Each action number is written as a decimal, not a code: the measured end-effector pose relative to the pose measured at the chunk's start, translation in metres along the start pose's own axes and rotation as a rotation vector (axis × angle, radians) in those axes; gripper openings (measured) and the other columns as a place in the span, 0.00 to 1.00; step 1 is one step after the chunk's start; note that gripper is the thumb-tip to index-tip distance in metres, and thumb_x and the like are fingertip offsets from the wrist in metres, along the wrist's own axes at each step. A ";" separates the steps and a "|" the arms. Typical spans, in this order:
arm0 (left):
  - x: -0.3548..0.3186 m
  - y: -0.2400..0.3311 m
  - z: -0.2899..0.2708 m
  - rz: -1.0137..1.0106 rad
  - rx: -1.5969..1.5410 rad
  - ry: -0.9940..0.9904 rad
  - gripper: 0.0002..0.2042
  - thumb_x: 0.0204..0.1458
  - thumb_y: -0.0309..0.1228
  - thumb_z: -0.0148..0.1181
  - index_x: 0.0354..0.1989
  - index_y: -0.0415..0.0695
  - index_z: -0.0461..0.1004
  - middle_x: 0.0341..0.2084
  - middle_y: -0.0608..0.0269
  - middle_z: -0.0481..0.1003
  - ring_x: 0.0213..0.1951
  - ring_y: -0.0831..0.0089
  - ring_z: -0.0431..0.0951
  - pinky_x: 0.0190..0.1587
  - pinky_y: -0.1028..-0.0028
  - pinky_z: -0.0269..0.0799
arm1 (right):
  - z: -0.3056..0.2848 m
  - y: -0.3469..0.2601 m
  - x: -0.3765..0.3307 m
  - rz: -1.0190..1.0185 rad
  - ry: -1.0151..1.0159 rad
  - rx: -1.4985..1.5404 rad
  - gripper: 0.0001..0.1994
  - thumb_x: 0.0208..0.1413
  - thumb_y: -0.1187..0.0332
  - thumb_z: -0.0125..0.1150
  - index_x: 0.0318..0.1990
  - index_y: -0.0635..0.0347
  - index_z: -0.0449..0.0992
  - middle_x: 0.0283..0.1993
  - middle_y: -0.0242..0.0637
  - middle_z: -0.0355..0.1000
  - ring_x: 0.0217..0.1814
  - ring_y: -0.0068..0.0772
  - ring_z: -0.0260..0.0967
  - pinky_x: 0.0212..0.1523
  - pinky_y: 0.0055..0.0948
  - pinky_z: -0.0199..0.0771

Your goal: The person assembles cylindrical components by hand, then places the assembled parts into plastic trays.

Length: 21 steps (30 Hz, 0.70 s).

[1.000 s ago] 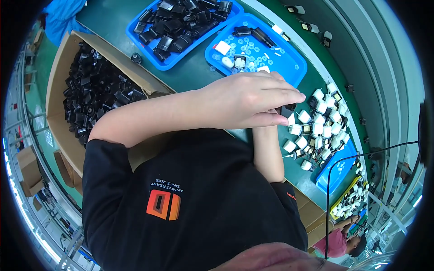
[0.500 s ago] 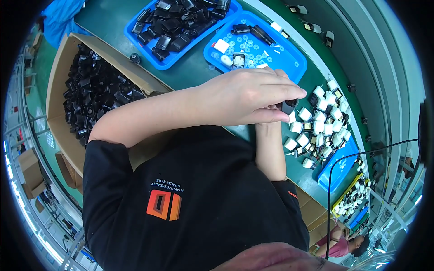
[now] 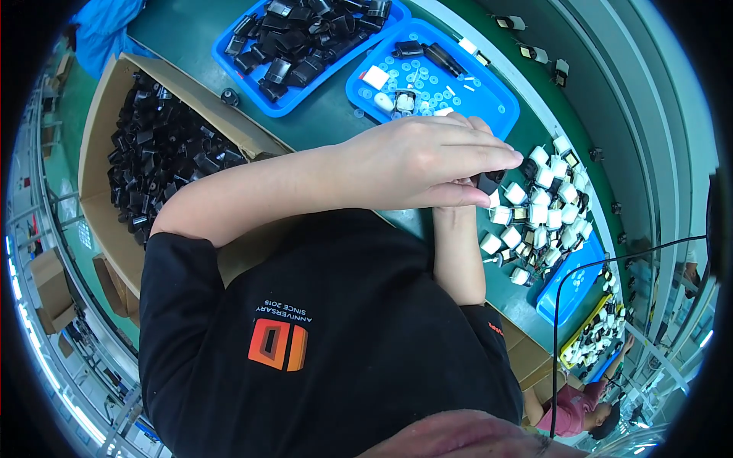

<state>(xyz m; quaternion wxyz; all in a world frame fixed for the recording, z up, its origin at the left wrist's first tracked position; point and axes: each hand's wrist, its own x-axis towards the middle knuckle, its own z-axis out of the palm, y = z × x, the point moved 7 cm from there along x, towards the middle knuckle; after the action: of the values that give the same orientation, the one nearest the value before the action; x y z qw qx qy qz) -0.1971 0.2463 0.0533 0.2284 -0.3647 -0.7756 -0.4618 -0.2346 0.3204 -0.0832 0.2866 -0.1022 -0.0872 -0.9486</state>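
Black part (image 3: 490, 181) is pinched by the left hand (image 3: 439, 162); I can't tell the hidden right hand's grip.

At your left you have a smooth green floor (image 3: 72, 116) and a row of bright white tube lights (image 3: 47, 371); before you stretches a green-topped workbench (image 3: 179, 37), with long pale-grey metal rails (image 3: 630, 99) beyond.

Left arm (image 3: 267, 177) bent, extended rightward; left hand (image 3: 439, 162) arched, thumb (image 3: 462, 196) opposing the fingers (image 3: 482, 157). Right forearm (image 3: 460, 263) extends beneath it; right hand largely obscured, state indeterminable.
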 end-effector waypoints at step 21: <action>-0.009 -0.026 -0.019 -0.218 0.198 0.032 0.56 0.35 0.48 0.78 0.70 0.37 0.50 0.65 0.42 0.54 0.66 0.48 0.56 0.67 0.56 0.49 | 0.047 -0.024 -0.005 -0.062 0.121 -0.780 0.42 0.41 0.68 0.72 0.65 0.73 0.59 0.52 0.53 0.71 0.51 0.44 0.73 0.55 0.39 0.74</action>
<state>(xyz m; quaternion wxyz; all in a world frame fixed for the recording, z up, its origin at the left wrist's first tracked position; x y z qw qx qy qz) -0.2116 0.2185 0.0417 0.2241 -0.2466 -0.8486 -0.4110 -0.2371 0.3539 -0.0414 0.2022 -0.1446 0.2938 -0.9230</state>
